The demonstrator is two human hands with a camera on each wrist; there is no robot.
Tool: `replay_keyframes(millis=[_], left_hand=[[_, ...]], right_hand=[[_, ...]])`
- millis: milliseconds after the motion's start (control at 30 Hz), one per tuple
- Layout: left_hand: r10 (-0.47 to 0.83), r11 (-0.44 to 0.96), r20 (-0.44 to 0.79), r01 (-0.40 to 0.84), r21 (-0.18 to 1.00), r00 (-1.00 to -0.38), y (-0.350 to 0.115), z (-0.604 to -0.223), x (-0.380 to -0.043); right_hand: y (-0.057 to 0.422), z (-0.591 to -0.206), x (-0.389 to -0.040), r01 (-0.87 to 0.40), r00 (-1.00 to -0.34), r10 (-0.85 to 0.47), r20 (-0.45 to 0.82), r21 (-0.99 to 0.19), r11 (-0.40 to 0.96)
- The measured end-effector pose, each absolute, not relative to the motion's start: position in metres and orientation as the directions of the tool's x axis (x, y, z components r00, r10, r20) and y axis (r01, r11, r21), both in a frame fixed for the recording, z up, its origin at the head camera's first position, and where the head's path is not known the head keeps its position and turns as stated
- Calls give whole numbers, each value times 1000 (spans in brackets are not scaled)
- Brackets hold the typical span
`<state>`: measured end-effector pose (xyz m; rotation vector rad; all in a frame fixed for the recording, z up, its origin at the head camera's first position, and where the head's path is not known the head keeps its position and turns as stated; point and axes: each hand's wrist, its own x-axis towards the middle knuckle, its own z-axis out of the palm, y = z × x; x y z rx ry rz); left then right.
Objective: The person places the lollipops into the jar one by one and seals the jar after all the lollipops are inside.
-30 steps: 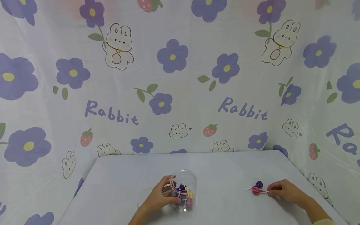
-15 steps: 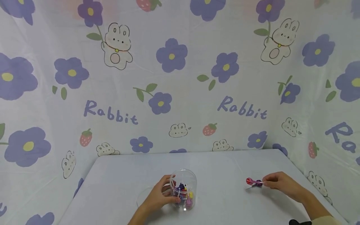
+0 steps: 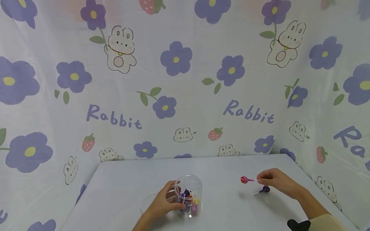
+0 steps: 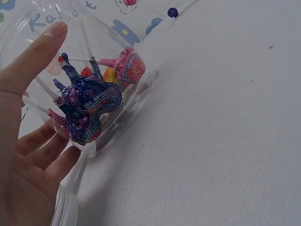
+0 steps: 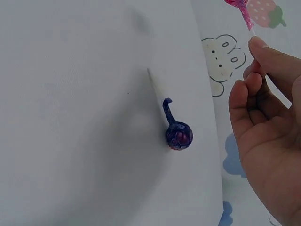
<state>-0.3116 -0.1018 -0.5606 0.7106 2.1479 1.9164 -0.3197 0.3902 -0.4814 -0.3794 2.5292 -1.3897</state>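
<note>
My left hand (image 3: 165,201) grips a clear plastic jar (image 3: 197,186) from its left side, thumb in front and fingers behind. Several wrapped lollipops (image 4: 94,96), dark blue, pink and yellow, lie inside the jar. Between thumb and fingertips, my right hand (image 3: 279,183) pinches the white stick of a pink-red lollipop (image 3: 244,179), held above the table with its head pointing left. Below that hand a dark purple lollipop (image 5: 179,135) lies on the table, its stick pointing left in the head view. The right wrist view cuts off most of the pink lollipop's head.
A clear round lid (image 3: 146,199) lies on the white table (image 3: 222,173), partly behind my left hand. Beyond the table's back edge hangs a white curtain (image 3: 190,89) printed with flowers and rabbits; it also lines both sides.
My right hand has lifted the pink-red lollipop off the table and carried it left, past the purple one. My left hand and the jar have stayed in place.
</note>
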Motion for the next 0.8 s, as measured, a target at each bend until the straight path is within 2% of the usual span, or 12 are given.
replay_keyframes(millis=[800], left_hand=[[449,90,197,264,960,-872,-99,-569,-312]], right_hand=[[291,-460,-326,-300,-903,-421,87,-829,472]])
